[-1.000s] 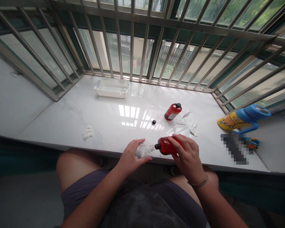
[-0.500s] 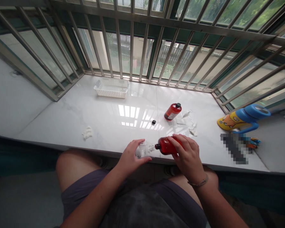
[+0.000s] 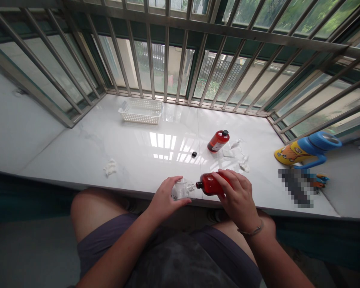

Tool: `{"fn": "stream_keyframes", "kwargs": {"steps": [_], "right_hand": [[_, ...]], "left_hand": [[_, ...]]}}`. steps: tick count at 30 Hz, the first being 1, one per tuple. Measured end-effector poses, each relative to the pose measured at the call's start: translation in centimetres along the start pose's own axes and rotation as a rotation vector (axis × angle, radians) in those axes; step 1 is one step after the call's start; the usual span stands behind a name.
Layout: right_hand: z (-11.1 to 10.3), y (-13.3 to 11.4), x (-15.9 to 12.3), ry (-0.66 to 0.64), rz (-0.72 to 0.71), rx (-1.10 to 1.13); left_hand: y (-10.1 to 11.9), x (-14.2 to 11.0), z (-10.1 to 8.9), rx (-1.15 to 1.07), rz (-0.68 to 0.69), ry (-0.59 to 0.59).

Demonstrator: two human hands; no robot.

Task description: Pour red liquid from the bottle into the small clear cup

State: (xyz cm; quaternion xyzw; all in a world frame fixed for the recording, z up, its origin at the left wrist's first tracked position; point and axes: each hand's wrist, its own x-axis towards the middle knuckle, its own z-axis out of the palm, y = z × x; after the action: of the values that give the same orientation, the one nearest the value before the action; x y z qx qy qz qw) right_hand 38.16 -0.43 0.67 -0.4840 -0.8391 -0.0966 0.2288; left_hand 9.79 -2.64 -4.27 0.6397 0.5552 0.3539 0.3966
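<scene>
White plastic basket (image 3: 140, 112) on the marble sill (image 3: 78, 154). Left hand (image 3: 165, 198): closed around a small clear bottle (image 3: 180, 190). Black cap (image 3: 194, 154) loose on the sill. Right hand (image 3: 237, 194): gripping a tilted bottle of red liquid (image 3: 211, 185), its neck just beside the clear bottle. Second red bottle (image 3: 218, 141), capped. Both holds unchanged from the earlier frame.

Left grip (image 3: 167, 199) closed, fingers (image 3: 174, 185) curled over from above, wrist low. Right grip (image 3: 236, 195) just right of left grip, closed, knuckles up, fingers arched forward. Grips near, not touching. Left forearm (image 3: 123, 248) and right forearm (image 3: 276, 256) angle inward from below. Thin bangle (image 3: 252, 231) on wrist just below right grip.
</scene>
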Motion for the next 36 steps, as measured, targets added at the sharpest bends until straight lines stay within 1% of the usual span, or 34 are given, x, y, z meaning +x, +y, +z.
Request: {"fn": "stream_keyframes", "kwargs": {"steps": [21,29,36], "right_hand": [[-0.31,-0.17,0.27,0.012,-0.017,-0.005],[-0.32,-0.08,0.30,0.002,-0.024,-0.013],[-0.37,-0.12,0.32,0.002,-0.029,-0.020]], "left_hand": [[0.30,0.01,0.14,0.019,-0.004,0.009],[0.10,-0.02,0.26,0.017,-0.020,0.020],[-0.08,-0.09,0.29,0.006,-0.040,-0.003]]}}
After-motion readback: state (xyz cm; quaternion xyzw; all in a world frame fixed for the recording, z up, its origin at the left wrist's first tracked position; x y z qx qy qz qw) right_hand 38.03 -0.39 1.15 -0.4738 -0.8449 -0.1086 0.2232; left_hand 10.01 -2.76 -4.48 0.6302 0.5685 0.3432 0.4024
